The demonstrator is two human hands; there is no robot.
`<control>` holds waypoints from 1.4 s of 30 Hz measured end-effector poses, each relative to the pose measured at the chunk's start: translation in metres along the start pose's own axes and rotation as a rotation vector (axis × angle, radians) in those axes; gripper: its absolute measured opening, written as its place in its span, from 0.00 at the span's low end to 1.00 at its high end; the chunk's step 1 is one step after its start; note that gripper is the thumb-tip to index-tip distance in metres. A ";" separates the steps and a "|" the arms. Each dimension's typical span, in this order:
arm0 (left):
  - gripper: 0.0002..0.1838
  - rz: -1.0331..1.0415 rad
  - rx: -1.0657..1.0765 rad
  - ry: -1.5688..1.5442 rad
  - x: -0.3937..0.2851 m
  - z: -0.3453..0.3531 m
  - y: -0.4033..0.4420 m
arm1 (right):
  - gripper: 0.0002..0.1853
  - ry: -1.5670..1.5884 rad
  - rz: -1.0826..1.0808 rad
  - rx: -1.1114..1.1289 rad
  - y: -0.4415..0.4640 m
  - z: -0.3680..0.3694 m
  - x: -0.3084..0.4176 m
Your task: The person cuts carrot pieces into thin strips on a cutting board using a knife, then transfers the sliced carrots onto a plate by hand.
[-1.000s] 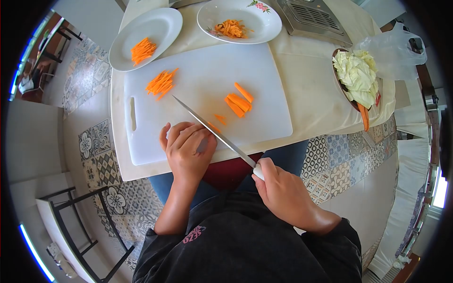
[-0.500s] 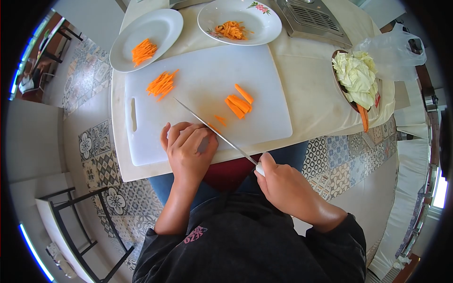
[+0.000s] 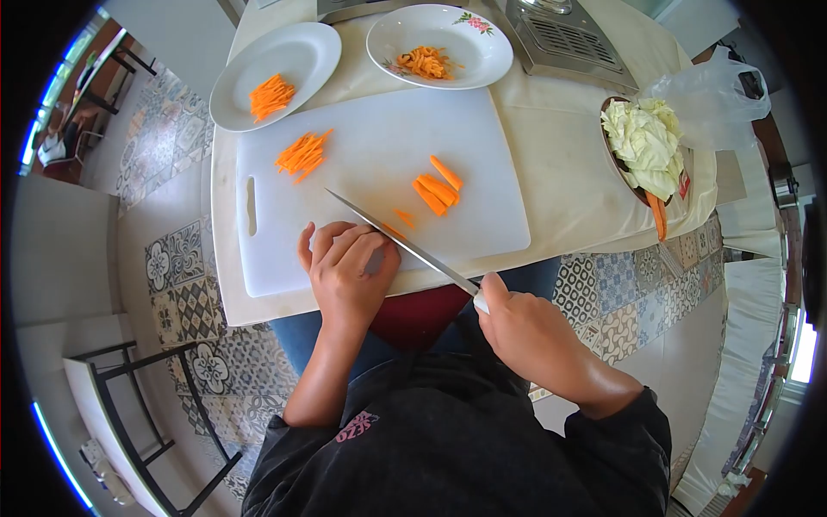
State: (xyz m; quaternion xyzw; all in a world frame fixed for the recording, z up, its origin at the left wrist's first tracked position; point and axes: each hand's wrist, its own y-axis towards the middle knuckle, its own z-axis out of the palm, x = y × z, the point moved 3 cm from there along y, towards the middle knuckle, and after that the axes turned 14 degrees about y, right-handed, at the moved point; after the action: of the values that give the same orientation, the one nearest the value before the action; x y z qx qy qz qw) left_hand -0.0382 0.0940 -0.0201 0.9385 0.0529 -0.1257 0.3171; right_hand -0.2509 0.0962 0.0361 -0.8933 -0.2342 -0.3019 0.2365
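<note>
My right hand is closed round the pale handle of a kitchen knife, whose blade slants across the white cutting board towards the upper left. Close against the blade, my left hand has curled fingers pressed down on a carrot piece, mostly hidden by fingers and blade. Just past the knife lie a few thin carrot slivers. Several thicker carrot sticks rest on the right of the board, and a heap of thin carrot strips on its upper left.
Beyond the board stand a white plate with carrot strips and a flowered dish with orange shreds. A metal stove is at the back. To the right are a bowl of cut cabbage, carrots and a plastic bag.
The blade has tilted, showing more of its flat side, and my right hand has shifted slightly right. My left hand stays by the blade. The whole view has moved a little.
</note>
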 end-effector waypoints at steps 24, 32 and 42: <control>0.06 0.001 -0.013 0.001 0.000 0.000 0.000 | 0.11 0.106 -0.023 -0.042 -0.006 0.002 -0.001; 0.07 -0.007 -0.002 -0.002 0.000 -0.001 0.000 | 0.11 0.161 0.070 0.057 0.000 -0.001 0.001; 0.07 -0.024 -0.004 -0.062 0.003 -0.001 0.001 | 0.12 0.123 0.041 0.051 0.013 0.004 -0.001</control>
State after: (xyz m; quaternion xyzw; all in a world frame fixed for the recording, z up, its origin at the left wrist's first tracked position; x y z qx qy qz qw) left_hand -0.0352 0.0940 -0.0198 0.9329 0.0549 -0.1584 0.3187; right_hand -0.2427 0.0879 0.0292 -0.8715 -0.2085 -0.3452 0.2791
